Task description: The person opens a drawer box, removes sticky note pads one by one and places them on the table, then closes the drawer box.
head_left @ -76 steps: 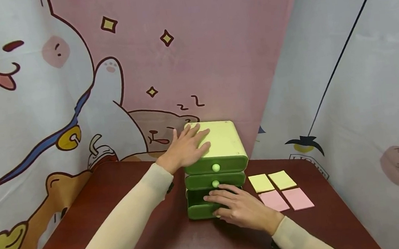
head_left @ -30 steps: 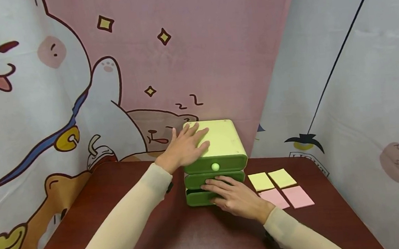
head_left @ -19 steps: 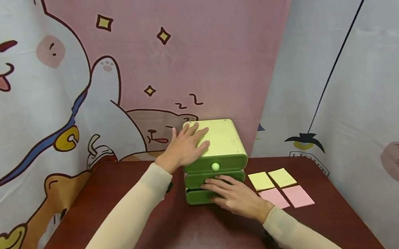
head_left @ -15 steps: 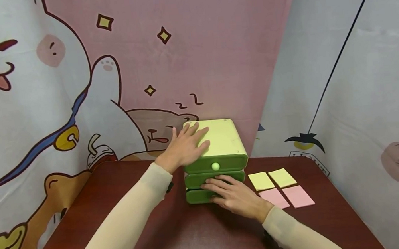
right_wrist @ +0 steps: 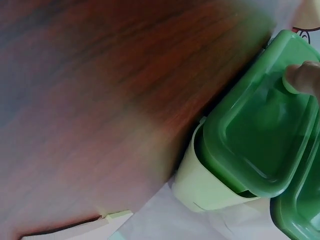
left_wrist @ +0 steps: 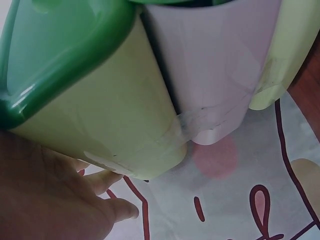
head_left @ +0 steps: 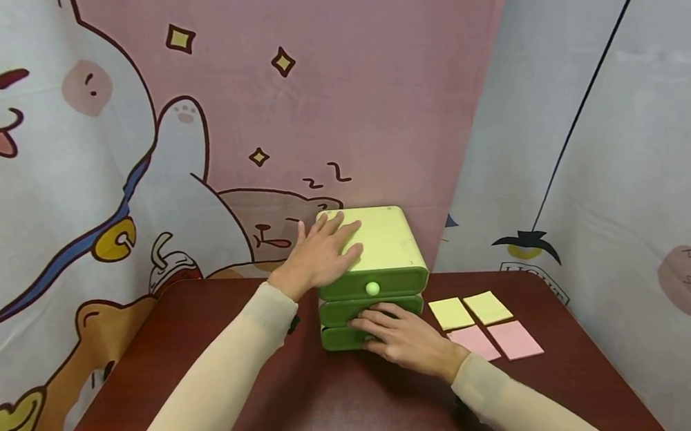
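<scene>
A drawer box with three green drawers (head_left: 385,236) stands at the back of the table, its pale yellow top uppermost. My left hand (head_left: 317,258) lies flat on that top, fingers spread; the left wrist view has it over the yellow casing (left_wrist: 115,115). My right hand (head_left: 409,340) is at the lower fronts, fingertips on the middle drawer (head_left: 337,312). Its thumb (right_wrist: 305,77) presses the round knob (right_wrist: 289,86) of the bottom drawer (head_left: 340,339). That drawer is nearly closed, leaving a thin gap at its casing in the right wrist view. The top drawer's knob (head_left: 373,288) is uncovered.
Right of the box lie two yellow sticky-note pads (head_left: 451,314) and two pink ones (head_left: 516,340), in a square. The right forearm passes just in front of them. A cartoon-printed cloth (head_left: 372,102) hangs behind the dark red-brown table (head_left: 220,338).
The bottom drawer stood well out with its inside showing; it has slid back into the box, the right hand moving with it. The left hand has stayed in place.
</scene>
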Demonstrator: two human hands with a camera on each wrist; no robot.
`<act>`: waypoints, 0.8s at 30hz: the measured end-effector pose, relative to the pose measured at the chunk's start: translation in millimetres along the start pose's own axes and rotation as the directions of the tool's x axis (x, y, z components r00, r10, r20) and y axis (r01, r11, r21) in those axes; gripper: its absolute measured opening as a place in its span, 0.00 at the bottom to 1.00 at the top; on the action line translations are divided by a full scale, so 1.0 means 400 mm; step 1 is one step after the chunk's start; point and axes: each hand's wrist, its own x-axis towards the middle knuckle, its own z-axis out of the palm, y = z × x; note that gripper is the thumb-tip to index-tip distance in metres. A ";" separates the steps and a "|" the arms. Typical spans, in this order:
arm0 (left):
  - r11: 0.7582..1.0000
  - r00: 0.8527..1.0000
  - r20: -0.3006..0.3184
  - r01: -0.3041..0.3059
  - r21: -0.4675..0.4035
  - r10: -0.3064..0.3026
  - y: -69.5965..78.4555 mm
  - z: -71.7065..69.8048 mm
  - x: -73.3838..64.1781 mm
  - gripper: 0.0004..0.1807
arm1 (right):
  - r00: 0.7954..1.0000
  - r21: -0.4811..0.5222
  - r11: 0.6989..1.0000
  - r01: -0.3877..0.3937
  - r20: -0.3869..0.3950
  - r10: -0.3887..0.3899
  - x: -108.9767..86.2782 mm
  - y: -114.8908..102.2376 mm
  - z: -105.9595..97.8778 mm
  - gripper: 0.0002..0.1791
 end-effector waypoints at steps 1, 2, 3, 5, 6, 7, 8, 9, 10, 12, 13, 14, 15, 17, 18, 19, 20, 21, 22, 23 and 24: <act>1.000 1.000 0.000 0.000 0.001 0.000 0.000 0.000 -0.001 0.38 | 1.000 -0.001 1.000 0.002 -0.001 -0.002 0.000 0.000 0.002 0.15; 1.000 1.000 -0.002 0.000 0.001 0.000 0.001 -0.001 -0.001 0.38 | 1.000 -0.002 1.000 0.005 -0.002 -0.005 0.000 0.000 0.003 0.15; 1.000 1.000 -0.002 0.000 0.000 0.000 0.001 -0.001 -0.002 0.38 | 1.000 -0.003 1.000 0.006 -0.001 -0.006 0.000 0.001 0.004 0.15; 1.000 1.000 -0.002 -0.001 0.000 0.001 0.002 -0.001 -0.003 0.38 | 1.000 -0.008 1.000 0.009 0.002 -0.009 0.001 0.002 0.005 0.15; 1.000 1.000 -0.002 -0.001 -0.001 0.001 0.003 -0.001 -0.003 0.38 | 1.000 -0.010 1.000 0.009 0.005 -0.009 0.001 0.002 0.005 0.16; 1.000 1.000 -0.002 -0.002 -0.001 0.002 0.003 -0.001 -0.003 0.38 | 1.000 -0.014 1.000 0.009 0.007 -0.009 0.002 0.002 0.005 0.16; 1.000 1.000 -0.003 -0.002 -0.002 0.002 0.002 -0.001 -0.003 0.38 | 1.000 -0.017 1.000 0.010 0.009 -0.009 0.003 0.002 0.004 0.16; 1.000 1.000 -0.003 -0.002 0.000 0.002 0.002 -0.001 -0.003 0.38 | 1.000 -0.020 1.000 0.010 0.012 -0.010 0.004 0.002 0.003 0.16; 1.000 1.000 -0.003 -0.002 0.000 0.002 0.002 0.000 -0.002 0.38 | 1.000 -0.024 1.000 0.011 0.013 -0.010 0.004 0.003 0.002 0.16; 1.000 1.000 -0.003 -0.002 -0.001 0.002 0.002 0.000 -0.001 0.38 | 1.000 -0.030 0.999 0.013 0.015 -0.013 0.005 0.003 0.000 0.16; 1.000 1.000 -0.002 -0.001 -0.001 0.001 0.002 0.000 -0.001 0.38 | 1.000 -0.032 0.999 0.016 0.015 -0.015 0.006 0.004 0.000 0.16; 1.000 1.000 -0.001 0.000 -0.001 0.000 0.002 0.000 -0.001 0.38 | 1.000 -0.034 0.999 0.018 0.016 -0.017 0.006 0.004 0.000 0.16; 1.000 1.000 -0.001 0.000 0.000 0.000 0.002 -0.001 -0.001 0.38 | 1.000 -0.038 0.999 0.020 0.015 -0.019 0.007 0.005 0.000 0.16; 1.000 1.000 -0.001 0.001 -0.001 -0.001 0.002 -0.001 -0.002 0.38 | 1.000 -0.043 0.999 0.021 0.013 -0.021 0.008 0.006 0.001 0.16; 1.000 1.000 -0.001 0.001 -0.001 -0.001 0.002 -0.001 -0.002 0.38 | 1.000 -0.045 0.999 0.021 0.011 -0.020 0.009 0.008 0.001 0.16; 1.000 1.000 -0.002 0.001 -0.001 -0.001 0.002 -0.001 -0.002 0.38 | 1.000 -0.046 0.999 0.022 0.010 -0.021 0.010 0.009 0.001 0.16; 1.000 1.000 -0.003 0.001 -0.002 -0.001 0.002 -0.001 -0.001 0.38 | 1.000 -0.052 0.998 0.023 0.008 -0.023 0.010 0.010 0.002 0.16; 1.000 1.000 -0.005 0.001 0.001 -0.001 0.002 0.000 0.000 0.38 | 1.000 -0.055 0.998 0.024 0.008 -0.024 0.011 0.011 0.002 0.16; 1.000 1.000 -0.005 0.001 0.003 -0.001 0.002 0.001 0.001 0.38 | 1.000 -0.055 0.998 0.025 0.007 -0.025 0.012 0.012 0.003 0.17; 1.000 1.000 -0.005 0.002 0.006 -0.002 0.001 0.002 0.002 0.38 | 1.000 -0.057 0.998 0.027 0.006 -0.027 0.012 0.012 0.004 0.17; 1.000 1.000 -0.005 0.002 0.007 -0.002 0.001 0.003 0.003 0.38 | 1.000 -0.060 0.998 0.029 0.005 -0.029 0.013 0.013 0.004 0.18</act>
